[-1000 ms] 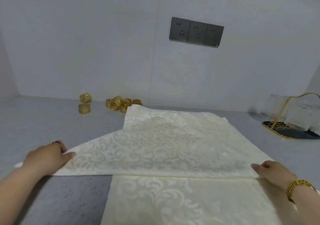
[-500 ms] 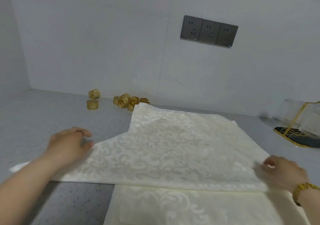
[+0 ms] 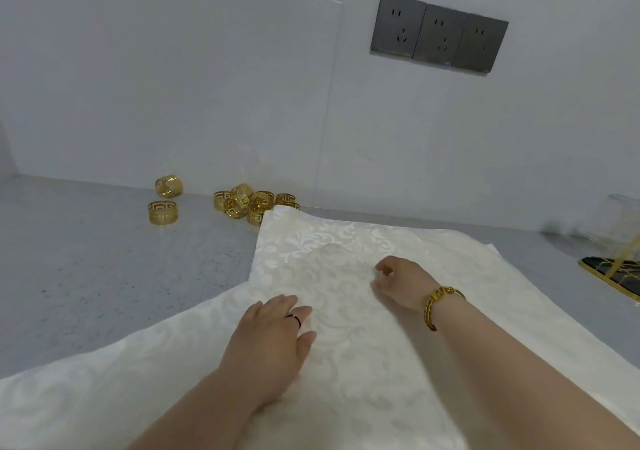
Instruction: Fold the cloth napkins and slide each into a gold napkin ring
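Note:
A white damask cloth napkin (image 3: 346, 363) lies spread on the grey counter, its top layer folded into a triangle with the apex (image 3: 332, 249) pointing at the wall. My left hand (image 3: 273, 338) rests flat on the middle of the napkin, fingers straight. My right hand (image 3: 401, 285), with a gold bracelet on the wrist, sits just right of it with curled fingers whose tips pinch the cloth near the apex. Gold napkin rings stand at the back: one on its side (image 3: 168, 186), one upright (image 3: 162, 212), and a cluster of several (image 3: 249, 203) at the napkin's far corner.
The grey counter (image 3: 104, 276) meets a white wall with a triple socket panel (image 3: 438, 39). At the right edge stands a dark gold-rimmed tray (image 3: 613, 271) with clear glassware, blurred.
Both hands left the napkin's outer left and right corners and came together at its middle. The view moved closer to the cloth.

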The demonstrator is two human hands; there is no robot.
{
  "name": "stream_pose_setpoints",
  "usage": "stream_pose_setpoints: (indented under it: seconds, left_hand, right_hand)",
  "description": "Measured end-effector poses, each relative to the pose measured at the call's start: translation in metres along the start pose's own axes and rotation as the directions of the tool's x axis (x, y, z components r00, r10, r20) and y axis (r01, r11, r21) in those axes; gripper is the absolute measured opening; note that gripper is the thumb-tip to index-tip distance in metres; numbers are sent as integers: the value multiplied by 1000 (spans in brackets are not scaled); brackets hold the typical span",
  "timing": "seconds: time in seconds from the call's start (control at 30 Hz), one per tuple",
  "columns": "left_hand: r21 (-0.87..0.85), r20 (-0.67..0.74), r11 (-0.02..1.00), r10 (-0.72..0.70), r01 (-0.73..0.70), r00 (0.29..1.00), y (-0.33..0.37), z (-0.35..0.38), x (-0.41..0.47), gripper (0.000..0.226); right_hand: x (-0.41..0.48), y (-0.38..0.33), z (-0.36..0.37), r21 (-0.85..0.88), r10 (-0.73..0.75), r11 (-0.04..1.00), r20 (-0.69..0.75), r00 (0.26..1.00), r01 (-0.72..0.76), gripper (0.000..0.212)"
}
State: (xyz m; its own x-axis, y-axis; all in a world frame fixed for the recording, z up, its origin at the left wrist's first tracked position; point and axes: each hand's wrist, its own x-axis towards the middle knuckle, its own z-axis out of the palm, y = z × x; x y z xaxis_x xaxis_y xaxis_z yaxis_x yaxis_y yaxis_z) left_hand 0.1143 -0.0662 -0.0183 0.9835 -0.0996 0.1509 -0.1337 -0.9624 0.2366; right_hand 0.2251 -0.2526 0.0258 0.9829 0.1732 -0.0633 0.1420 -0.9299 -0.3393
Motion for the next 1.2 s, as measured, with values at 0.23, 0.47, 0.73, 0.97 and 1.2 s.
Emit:
stream_pose_setpoints:
  seconds: [0.23,0.47,0.73,0.97,1.2]
  left_hand:
    - [12,45,1000,6,-7,999,-2,3,3,59]
    - [15,54,1000,5,-6,999,-3,4,4,89]
    - [3,60,1000,-2,2,998,-3,2,2,58]
    - [-17,51,1000,-8,9,999,-1,0,1,48]
    - [-24,121,1000,-2,5,993,0,-4,2,50]
  right_hand:
    - [65,-28,-3,125,81,988,74,994,-90,35]
    - [84,-42,6,190,15,981,99,995,-34,12]
    - [66,-35,12,162,-179,966,-147,973,203,33]
    - [26,-27,28,-5,-292,954,-225,930,298,17]
    - [26,-16,32,-82,-367,930,-168,915,358,22]
